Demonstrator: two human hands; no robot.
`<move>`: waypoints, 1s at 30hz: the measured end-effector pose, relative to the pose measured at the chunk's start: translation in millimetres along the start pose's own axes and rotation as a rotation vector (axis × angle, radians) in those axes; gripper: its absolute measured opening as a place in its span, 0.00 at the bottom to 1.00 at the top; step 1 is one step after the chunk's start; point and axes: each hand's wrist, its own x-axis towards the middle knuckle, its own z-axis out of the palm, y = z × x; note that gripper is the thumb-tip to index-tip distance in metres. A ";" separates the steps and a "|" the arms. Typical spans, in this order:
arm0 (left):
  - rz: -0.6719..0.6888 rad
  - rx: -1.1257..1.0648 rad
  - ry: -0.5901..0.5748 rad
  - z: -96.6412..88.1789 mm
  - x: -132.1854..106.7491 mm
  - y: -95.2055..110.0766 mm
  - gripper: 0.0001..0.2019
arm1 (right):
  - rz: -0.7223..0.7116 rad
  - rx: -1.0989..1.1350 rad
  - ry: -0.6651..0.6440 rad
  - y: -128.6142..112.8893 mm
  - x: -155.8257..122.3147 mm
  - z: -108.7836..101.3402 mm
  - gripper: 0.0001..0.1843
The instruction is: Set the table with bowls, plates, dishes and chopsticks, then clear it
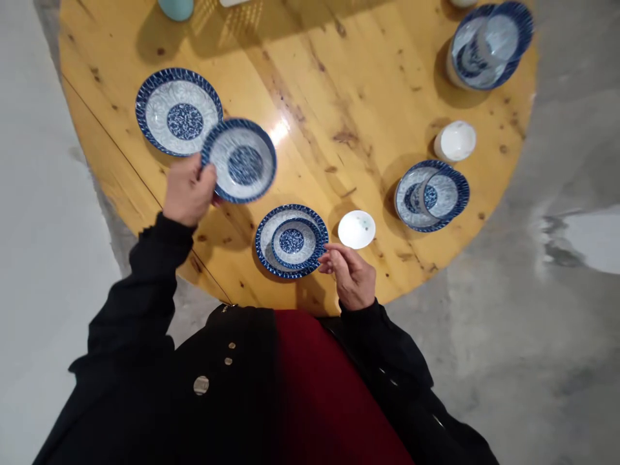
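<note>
My left hand grips a small blue-and-white plate by its left rim, thumb on top. The plate is held above the table and overlaps the edge of a larger blue-rimmed plate on the table. My right hand holds nothing that I can see. Its fingers are loosely bent and apart, with the tips at the right rim of another large plate; whether they touch it I cannot tell. A smaller plate lies on that large plate. Just above my right hand is a small white bowl.
The round wooden table bears a plate with a clear cup at right, a white cup, and stacked blue-and-white dishes with another clear cup at upper right. A turquoise object stands at the far edge of view.
</note>
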 end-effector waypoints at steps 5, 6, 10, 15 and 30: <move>-0.031 -0.008 -0.267 50.9 -72.8 63.5 0.11 | -0.107 -0.105 -0.052 -18.7 16.7 4.4 0.24; -0.061 0.027 -0.297 60.4 -82.2 69.3 0.11 | -0.126 -0.193 -0.047 -16.1 17.9 3.0 0.25; -0.196 0.197 -0.367 88.6 -103.7 76.3 0.14 | -0.206 -0.548 -0.020 8.9 21.6 -2.2 0.25; -0.265 0.331 -0.369 103.5 -108.7 78.1 0.23 | -0.200 -0.721 -0.011 36.0 26.6 4.1 0.23; -0.079 0.815 -0.406 96.2 -86.7 67.6 0.26 | 0.014 -0.807 -0.173 26.3 47.7 21.4 0.25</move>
